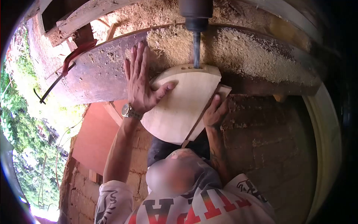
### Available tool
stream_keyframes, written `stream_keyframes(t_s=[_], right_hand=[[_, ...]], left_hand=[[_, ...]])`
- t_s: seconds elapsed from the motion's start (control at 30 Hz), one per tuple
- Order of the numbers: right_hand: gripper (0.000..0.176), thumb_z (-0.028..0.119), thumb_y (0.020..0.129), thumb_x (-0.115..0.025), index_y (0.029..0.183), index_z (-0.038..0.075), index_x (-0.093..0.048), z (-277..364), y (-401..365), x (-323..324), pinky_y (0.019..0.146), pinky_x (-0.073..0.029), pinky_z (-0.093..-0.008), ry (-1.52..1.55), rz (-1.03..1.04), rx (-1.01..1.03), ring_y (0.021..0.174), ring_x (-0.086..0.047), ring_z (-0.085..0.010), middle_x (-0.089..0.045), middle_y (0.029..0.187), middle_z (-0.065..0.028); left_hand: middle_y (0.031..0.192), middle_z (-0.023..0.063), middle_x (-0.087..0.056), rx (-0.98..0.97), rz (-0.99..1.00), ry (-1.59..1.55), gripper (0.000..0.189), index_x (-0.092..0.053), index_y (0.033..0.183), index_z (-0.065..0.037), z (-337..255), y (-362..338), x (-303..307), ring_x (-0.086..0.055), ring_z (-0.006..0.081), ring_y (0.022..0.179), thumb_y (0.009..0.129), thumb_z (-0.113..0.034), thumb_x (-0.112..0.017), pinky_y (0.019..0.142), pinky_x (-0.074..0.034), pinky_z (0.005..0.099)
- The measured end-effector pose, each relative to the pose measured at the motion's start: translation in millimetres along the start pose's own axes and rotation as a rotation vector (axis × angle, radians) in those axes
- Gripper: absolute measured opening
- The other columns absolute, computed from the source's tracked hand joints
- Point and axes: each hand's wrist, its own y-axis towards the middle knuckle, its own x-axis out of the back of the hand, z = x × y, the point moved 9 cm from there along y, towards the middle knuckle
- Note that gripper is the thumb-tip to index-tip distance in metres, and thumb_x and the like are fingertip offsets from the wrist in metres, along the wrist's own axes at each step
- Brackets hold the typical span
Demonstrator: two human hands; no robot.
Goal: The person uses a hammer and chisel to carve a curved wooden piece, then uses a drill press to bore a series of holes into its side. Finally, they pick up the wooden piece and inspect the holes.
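Note:
A pale wooden board [179, 100] with a curved outline lies at the edge of a dusty work table [100, 71]. Several holes show along its far edge. There a drill bit [196, 50] points down from a dark chuck [196, 16], its tip at the holes. My left hand [141, 86] is open, fingers stretched out over the table and thumb resting on the board's face. Along the board's right edge, my right hand [216, 110] is closed around a pale wooden piece [224, 90] set against it; its fingertips are partly hidden.
Sawdust [246, 56] lies thick around the drill bit. A red-handled tool [76, 54] hangs over the table's left edge. A reddish panel [99, 138] leans below, by a brick wall [253, 130]. Greenery [30, 168] shows at the left.

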Motion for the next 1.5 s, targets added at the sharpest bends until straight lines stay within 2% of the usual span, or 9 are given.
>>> stream_keyframes(t_s=[0.17,0.27,0.37,0.57,0.77,0.87,1.17,1.4,1.5], right_hand=[[0.043,0.027,0.103,-0.053,0.127,-0.009,-0.053,-17.5,-10.5,1.7,0.079,-0.054,-0.0457,-0.019,0.004,0.009,0.098,-0.069,-0.0447,-0.069,0.106,-0.0271],[0.047,0.028,0.106,-0.048,0.130,-0.011,-0.052,-34.5,-19.8,3.3,0.090,-0.050,-0.0476,-0.024,0.014,-0.110,0.109,-0.065,-0.0438,-0.064,0.118,-0.0308],[0.050,0.032,0.103,-0.053,0.130,-0.010,-0.051,-25.9,-8.4,4.4,0.075,-0.055,-0.0444,-0.118,0.014,-0.016,0.094,-0.070,-0.0448,-0.070,0.104,-0.0269],[0.050,0.032,0.104,-0.052,0.130,-0.011,-0.051,-8.5,6.1,2.4,0.073,-0.055,-0.0456,-0.014,0.041,0.047,0.092,-0.071,-0.0447,-0.070,0.101,-0.0274],[0.049,0.033,0.104,-0.050,0.126,-0.011,-0.053,-15.3,5.3,1.9,0.078,-0.053,-0.0455,-0.016,0.056,-0.013,0.095,-0.069,-0.0443,-0.069,0.104,-0.0272],[0.046,0.031,0.107,-0.045,0.126,-0.010,-0.054,-10.6,6.0,1.7,0.087,-0.049,-0.0446,-0.053,0.063,-0.030,0.100,-0.065,-0.0367,-0.066,0.113,-0.0255],[0.049,0.030,0.106,-0.045,0.132,-0.012,-0.049,-18.1,4.4,3.4,0.092,-0.049,-0.0465,-0.111,0.135,-0.076,0.109,-0.063,-0.0411,-0.062,0.121,-0.0287],[0.050,0.032,0.102,-0.052,0.129,-0.011,-0.051,-2.2,0.6,6.6,0.083,-0.052,-0.0458,-0.042,0.033,0.097,0.102,-0.067,-0.0430,-0.066,0.112,-0.0281],[0.051,0.033,0.103,-0.053,0.129,-0.010,-0.051,0.9,0.9,7.4,0.080,-0.053,-0.0459,-0.079,0.035,0.075,0.098,-0.068,-0.0444,-0.067,0.108,-0.0275]], left_hand=[[0.165,0.0230,-0.023,0.052,0.029,-0.038,0.127,-0.024,0.159,-0.001,0.7,-3.3,-5.5,-0.015,0.0423,0.155,0.072,-0.082,-0.066,0.121,-0.008,0.0631],[0.165,0.0232,-0.023,0.046,0.012,-0.028,0.129,-0.024,0.159,-0.001,3.6,-7.1,-10.4,-0.014,0.0425,0.155,0.069,-0.083,-0.067,0.120,-0.007,0.0637],[0.166,0.0212,-0.023,0.077,0.013,-0.060,0.130,-0.025,0.159,-0.001,9.1,-5.8,-12.8,-0.015,0.0414,0.155,0.068,-0.082,-0.070,0.120,-0.008,0.0637],[0.166,0.0198,-0.024,0.104,-0.010,-0.081,0.132,-0.027,0.159,-0.002,11.3,-3.0,-10.7,-0.016,0.0401,0.155,0.065,-0.082,-0.072,0.120,-0.010,0.0634],[0.167,0.0201,-0.021,0.143,0.005,-0.101,0.133,-0.023,0.160,-0.002,11.2,-2.7,-9.5,-0.012,0.0405,0.156,0.065,-0.082,-0.072,0.122,-0.006,0.0594],[0.167,0.0202,-0.021,0.149,0.008,-0.100,0.134,-0.023,0.160,-0.002,11.4,-0.3,-8.0,-0.011,0.0410,0.156,0.065,-0.082,-0.072,0.122,-0.006,0.0598],[0.168,0.0206,-0.019,0.129,0.013,-0.105,0.133,-0.023,0.160,-0.002,12.4,-1.4,-11.4,-0.010,0.0406,0.156,0.067,-0.083,-0.070,0.122,-0.004,0.0599],[0.168,0.0203,-0.020,0.121,0.030,-0.144,0.130,-0.024,0.160,-0.002,15.8,-27.0,-22.0,-0.009,0.0402,0.156,0.068,-0.083,-0.069,0.123,-0.003,0.0580],[0.168,0.0196,-0.020,0.127,0.021,-0.151,0.130,-0.022,0.160,-0.002,14.6,-27.0,-21.6,-0.010,0.0390,0.156,0.069,-0.081,-0.070,0.122,-0.004,0.0590]])
